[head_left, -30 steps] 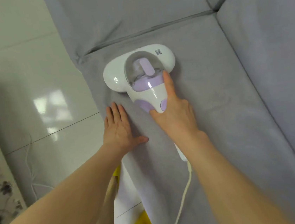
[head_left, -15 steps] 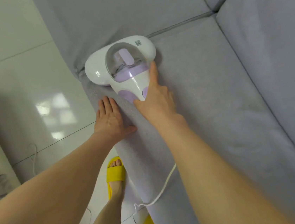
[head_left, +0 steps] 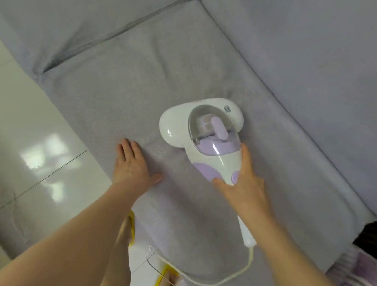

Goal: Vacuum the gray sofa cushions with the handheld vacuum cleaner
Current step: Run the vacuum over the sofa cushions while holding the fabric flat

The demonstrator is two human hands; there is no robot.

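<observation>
A white and lilac handheld vacuum cleaner (head_left: 205, 136) lies head-down on the gray sofa seat cushion (head_left: 152, 81), near its middle. My right hand (head_left: 241, 183) grips its handle, with the forefinger stretched along the body. My left hand (head_left: 131, 165) rests flat on the cushion, fingers together, a hand's width left of the vacuum, close to the front edge. The vacuum's white cord (head_left: 224, 277) trails off the rear of the handle and over the cushion's front edge.
The back cushion (head_left: 314, 58) rises on the right, and another seat cushion (head_left: 79, 19) lies beyond a seam. Glossy white floor tiles (head_left: 18, 143) are on the left. My feet in yellow slippers (head_left: 161, 280) stand by the sofa front. A patterned lilac item (head_left: 371, 270) sits at bottom right.
The vacuum and my right hand have pulled back from the far seam toward me and to the right. My left hand stays flat near the front edge.
</observation>
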